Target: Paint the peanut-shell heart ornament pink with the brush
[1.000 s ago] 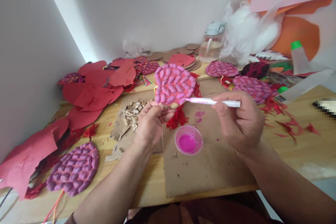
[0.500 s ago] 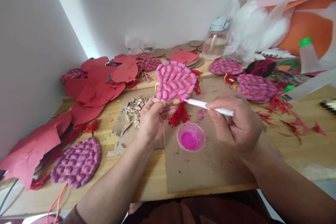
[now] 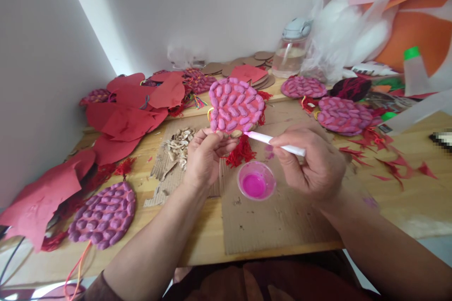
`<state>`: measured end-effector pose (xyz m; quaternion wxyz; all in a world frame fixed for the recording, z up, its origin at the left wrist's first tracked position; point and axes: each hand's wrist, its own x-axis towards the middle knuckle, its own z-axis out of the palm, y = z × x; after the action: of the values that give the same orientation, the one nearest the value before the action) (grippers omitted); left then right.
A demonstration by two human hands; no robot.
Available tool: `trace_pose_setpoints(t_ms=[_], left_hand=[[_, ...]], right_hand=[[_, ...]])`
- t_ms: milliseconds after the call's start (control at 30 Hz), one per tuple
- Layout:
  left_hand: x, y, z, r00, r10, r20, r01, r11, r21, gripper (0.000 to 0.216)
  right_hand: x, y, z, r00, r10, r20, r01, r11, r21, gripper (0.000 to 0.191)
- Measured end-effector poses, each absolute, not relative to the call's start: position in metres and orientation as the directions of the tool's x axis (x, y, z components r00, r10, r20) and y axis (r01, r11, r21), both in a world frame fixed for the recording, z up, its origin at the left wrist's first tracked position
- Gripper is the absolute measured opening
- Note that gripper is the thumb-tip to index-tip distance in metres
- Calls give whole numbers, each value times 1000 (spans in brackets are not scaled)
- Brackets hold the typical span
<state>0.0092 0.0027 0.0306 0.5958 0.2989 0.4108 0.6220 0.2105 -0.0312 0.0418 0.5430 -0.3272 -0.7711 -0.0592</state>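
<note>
Left hand [image 3: 205, 157]: pinches one shell-covered plaque [image 3: 237, 106] by its near edge, above cardboard [image 3: 282, 230]
Right hand [image 3: 309, 162]: closed around one white pen [image 3: 277, 143], tip at that edge
Cup [image 3: 270, 181]: one, pink liquid [image 3: 253, 186] inside
Right-side plaques [image 3: 344, 115]: two

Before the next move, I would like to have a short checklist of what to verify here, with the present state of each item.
1. Left hand grips the peanut-shell plaque at its lower edge: ok.
2. Right hand holds the white pen: ok.
3. Pen tip touching the plaque: cannot tell; contact is unclear.
4. All shells on the plaque coloured: not ok; a tan shell shows at the lower edge.
5. Plastic cup upright on the cardboard, magenta liquid inside: ok.
</note>
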Motion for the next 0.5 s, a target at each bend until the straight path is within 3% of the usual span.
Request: trace_pose_setpoints(t_ms=[500], left_hand=[[10, 4, 31, -110, 980, -168, -513, 89, 854, 21]], right_hand=[[211, -28, 40, -199, 415, 888, 544, 800, -252, 20]])
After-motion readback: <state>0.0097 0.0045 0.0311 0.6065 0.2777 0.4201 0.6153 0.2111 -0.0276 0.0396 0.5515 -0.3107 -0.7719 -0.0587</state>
